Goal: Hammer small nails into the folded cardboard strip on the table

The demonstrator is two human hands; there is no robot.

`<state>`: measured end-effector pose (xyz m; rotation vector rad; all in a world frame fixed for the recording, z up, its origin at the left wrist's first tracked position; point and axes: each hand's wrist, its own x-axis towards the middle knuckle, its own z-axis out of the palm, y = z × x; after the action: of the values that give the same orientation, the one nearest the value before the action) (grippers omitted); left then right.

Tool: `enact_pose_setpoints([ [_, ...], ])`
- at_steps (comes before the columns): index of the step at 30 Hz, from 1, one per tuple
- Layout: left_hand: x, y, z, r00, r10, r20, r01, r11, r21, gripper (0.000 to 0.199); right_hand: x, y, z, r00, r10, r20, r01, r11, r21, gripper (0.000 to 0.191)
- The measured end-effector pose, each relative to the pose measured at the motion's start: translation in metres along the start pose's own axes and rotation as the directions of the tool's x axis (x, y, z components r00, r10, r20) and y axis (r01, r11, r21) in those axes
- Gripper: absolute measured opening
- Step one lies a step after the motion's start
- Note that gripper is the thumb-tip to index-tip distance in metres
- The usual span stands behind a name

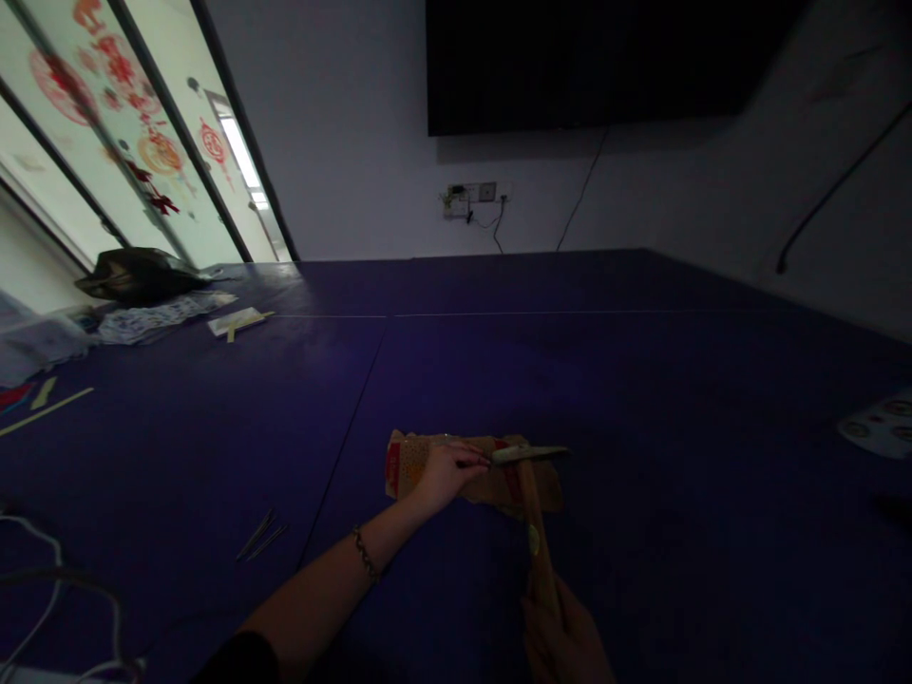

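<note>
Brown printed packet (413, 465) is lying on the purple surface (584, 370), contents not visible. Right hand (570, 638) is gripping the hammer (537, 532), head over packet. Left hand (447, 475) is hovering at packet; can't tell if it's pinching anything. Dark bag (142, 274) is sitting back left.

The view is dim and underexposed. Daylight comes from the glass panels (196, 114) far ahead of the left hand (448, 467) and off to its left, strongest at a small window (240, 157) seen through them. The surface (570, 370) has a faint sheen by the panels and sinks toward black right of the hands. The left hand catches soft light; the right hand (566, 636) is murkier, its outline soft. Beyond them, the television (605, 57) is featureless black. Wide-angle distortion slants and stretches the edges.
</note>
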<state>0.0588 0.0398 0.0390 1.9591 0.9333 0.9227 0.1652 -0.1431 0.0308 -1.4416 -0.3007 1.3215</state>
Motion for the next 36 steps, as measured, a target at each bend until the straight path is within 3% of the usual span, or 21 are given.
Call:
enact_pose_setpoints([
  [12,0.000,-0.001,0.006,0.998,0.029,-0.057,-0.035,0.995,-0.096,0.005,0.001,0.004,-0.001,0.997,-0.070,-0.026,0.069,0.997,-0.027,0.055],
  [22,-0.002,-0.009,0.006,0.999,0.014,-0.043,-0.018,0.994,-0.104,0.005,-0.003,-0.001,0.001,0.999,-0.040,-0.008,0.039,0.999,-0.028,0.056],
  [33,-0.005,-0.005,0.007,0.998,0.028,-0.062,-0.030,0.999,-0.037,0.007,-0.001,0.002,-0.001,0.997,-0.072,0.024,0.073,0.997,-0.032,0.058],
  [36,-0.005,-0.006,0.008,0.997,0.035,-0.074,-0.037,0.999,-0.027,0.006,0.001,0.004,-0.001,0.997,-0.079,-0.016,0.079,0.997,-0.025,0.062],
])
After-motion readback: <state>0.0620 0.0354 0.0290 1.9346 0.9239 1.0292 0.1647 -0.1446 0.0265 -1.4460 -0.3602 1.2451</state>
